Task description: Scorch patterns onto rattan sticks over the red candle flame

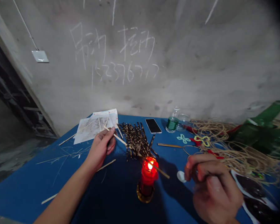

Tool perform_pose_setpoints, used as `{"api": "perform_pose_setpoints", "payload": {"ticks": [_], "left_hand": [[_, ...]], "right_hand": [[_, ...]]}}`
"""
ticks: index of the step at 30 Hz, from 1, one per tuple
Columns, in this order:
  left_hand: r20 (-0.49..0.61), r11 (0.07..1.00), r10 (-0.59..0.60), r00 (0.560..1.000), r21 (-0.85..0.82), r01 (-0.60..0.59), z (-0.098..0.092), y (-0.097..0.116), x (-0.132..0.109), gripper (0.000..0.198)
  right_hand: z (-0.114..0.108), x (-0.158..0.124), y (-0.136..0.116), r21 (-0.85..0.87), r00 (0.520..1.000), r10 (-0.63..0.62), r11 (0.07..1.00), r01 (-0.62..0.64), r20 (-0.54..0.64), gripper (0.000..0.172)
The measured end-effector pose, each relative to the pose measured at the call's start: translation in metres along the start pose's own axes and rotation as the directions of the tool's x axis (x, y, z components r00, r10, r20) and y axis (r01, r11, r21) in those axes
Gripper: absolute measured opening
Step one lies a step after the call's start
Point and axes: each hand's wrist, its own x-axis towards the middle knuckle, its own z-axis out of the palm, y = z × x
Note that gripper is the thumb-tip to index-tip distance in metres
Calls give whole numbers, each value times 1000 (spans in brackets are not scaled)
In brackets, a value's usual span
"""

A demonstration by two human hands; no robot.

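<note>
My left hand (104, 143) pinches a thin pale wooden stick (120, 139) between thumb and fingers. The stick slants down to the right, its darker far part crossing the top of a lit red candle (147, 179) on a gold-coloured base. My right hand (212, 186) hovers at the right with loosely bent fingers, the thumb apart from them, and nothing visible in it. A small white round cap (181, 176) lies just left of its fingertips. Behind the candle rests a pile of sticks with dark scorched bands (136, 140).
On the blue table (102, 199) are paper sheets (86, 129), loose pale sticks, a phone (153, 126), a bottle of green liquid (172, 123), a brown stick (170, 145), tangled cord (238, 155) and green glass bottles (259, 127). A grey wall (135, 96) stands behind.
</note>
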Motion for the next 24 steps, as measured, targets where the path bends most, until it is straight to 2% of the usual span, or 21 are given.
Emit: {"api": "perform_pose_setpoints", "payload": {"ticks": [15,24], "left_hand": [[9,995,-23,1000,-102,23,3,1,-2,50],[36,988,-56,998,-143,61,2,0,-2,54]], "right_hand": [[-2,-1,2,13,1000,15,1000,-15,12,27],[0,-1,2,12,1000,18,1000,-17,-25,27]]}}
